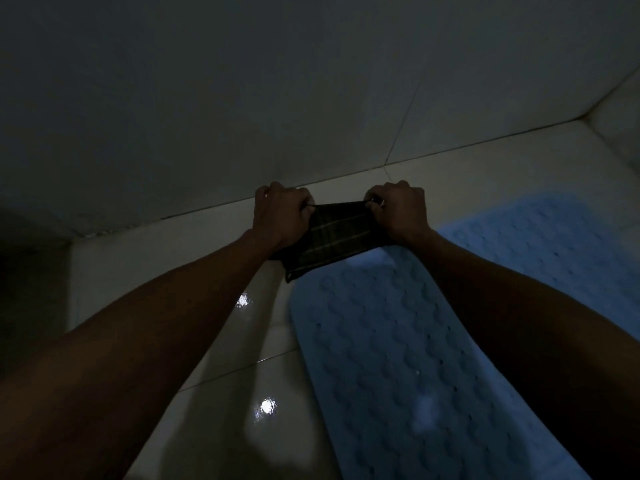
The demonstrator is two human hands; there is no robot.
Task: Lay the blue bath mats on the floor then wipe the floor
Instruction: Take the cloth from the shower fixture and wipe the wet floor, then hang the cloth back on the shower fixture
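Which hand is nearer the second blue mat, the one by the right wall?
Right. The right hand grips the cloth beside that mat; the left hand holds the cloth's opposite end.

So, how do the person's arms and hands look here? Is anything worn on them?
Both forearms are bare up to the frame edge: no sleeves, watch or gloves show. The left hand carries nothing visible. Near the fingers of the right hand something small glints, perhaps a ring; the dim light leaves that uncertain.

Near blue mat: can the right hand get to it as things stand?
Probably yes. The near blue mat lies bare just below the right hand, but that hand and the left hand grip the dark cloth.
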